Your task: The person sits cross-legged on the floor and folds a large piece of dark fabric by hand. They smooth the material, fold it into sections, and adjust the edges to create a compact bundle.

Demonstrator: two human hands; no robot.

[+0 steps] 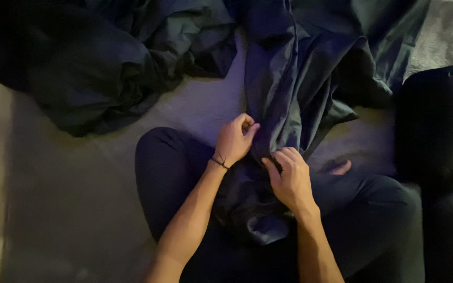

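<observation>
dark blue sheet (pixel 289 99) is pinched at its near end by left hand (pixel 235 139) and right hand (pixel 289 181), both closed on the fabric, over the lap of the seated person. long axis runs away from the body toward the crumpled heap (pixel 95 63). risk, as judged: thin slippery fold may slide from fingertips w/ low light hiding the hem.

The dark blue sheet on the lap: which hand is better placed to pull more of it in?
Probably the left hand. It pinches the dark blue sheet higher up, nearer the long part stretching away. The right hand grips the fabric lower, close to the lap, where it is bunched.
</observation>
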